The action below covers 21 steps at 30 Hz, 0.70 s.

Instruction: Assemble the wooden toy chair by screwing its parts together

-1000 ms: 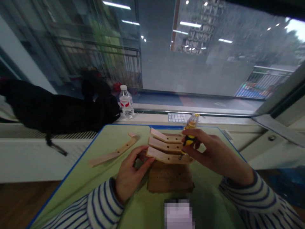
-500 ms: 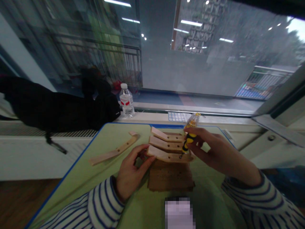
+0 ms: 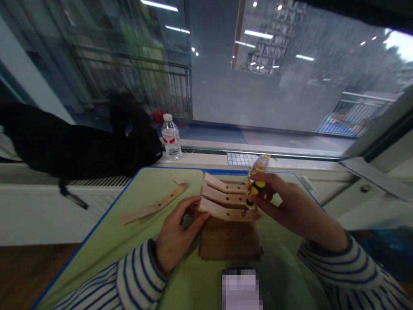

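My right hand (image 3: 284, 196) is closed around a yellow and black screwdriver (image 3: 256, 188). Its tip meets the right hole of the nearest bent wooden piece (image 3: 216, 209). With thumb and fingers, my left hand (image 3: 179, 228) grips the left end of that same piece. Behind it lie two similar pieces, a middle one (image 3: 213, 193) and a far one (image 3: 214, 181), each with two holes. All three rest over a brown board (image 3: 230, 243) marked with small holes. Another bent wooden piece (image 3: 151, 208) lies apart on the left of the table.
The green table (image 3: 97, 258) has a blue edge. A phone-like object (image 3: 240, 288) with a blurred screen lies at the front. On the sill stand a water bottle (image 3: 171, 137) and a black bag (image 3: 84, 148); a clear bottle (image 3: 260, 162) with yellow contents is behind my right hand.
Almost nothing differs. The screwdriver and my right hand have shifted very slightly, and the whole view has tilted a little. Both hands keep their holds.
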### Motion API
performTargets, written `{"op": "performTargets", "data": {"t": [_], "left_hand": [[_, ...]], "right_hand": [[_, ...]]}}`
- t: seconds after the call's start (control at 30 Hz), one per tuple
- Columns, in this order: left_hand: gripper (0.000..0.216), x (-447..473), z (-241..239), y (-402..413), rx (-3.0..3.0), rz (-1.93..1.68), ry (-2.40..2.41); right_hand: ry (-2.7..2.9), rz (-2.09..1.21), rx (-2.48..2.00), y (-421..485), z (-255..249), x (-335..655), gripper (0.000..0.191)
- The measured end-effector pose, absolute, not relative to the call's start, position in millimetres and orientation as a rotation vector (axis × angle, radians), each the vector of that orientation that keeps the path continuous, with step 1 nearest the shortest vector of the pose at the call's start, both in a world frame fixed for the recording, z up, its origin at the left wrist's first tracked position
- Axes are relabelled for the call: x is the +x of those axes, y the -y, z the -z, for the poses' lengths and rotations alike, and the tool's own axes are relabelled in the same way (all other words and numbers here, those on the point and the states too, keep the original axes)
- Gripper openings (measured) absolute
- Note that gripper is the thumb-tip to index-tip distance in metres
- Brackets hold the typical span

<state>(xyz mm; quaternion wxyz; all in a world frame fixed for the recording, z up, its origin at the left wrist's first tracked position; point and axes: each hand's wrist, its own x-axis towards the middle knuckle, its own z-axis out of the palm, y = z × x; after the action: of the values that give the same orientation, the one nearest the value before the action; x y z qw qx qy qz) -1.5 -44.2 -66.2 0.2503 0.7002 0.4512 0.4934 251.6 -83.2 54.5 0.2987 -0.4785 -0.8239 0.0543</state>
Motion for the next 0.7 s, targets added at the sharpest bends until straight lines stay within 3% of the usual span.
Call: {"op": "performTargets", "data": {"t": [0.7], "left_hand": [[0.035, -0.9, 62.2, 45.6, 1.879, -1.321, -1.222]], "right_hand": [[2.228, -0.234, -1.247, 85.9, -58.2, 249.3, 0.036]]}}
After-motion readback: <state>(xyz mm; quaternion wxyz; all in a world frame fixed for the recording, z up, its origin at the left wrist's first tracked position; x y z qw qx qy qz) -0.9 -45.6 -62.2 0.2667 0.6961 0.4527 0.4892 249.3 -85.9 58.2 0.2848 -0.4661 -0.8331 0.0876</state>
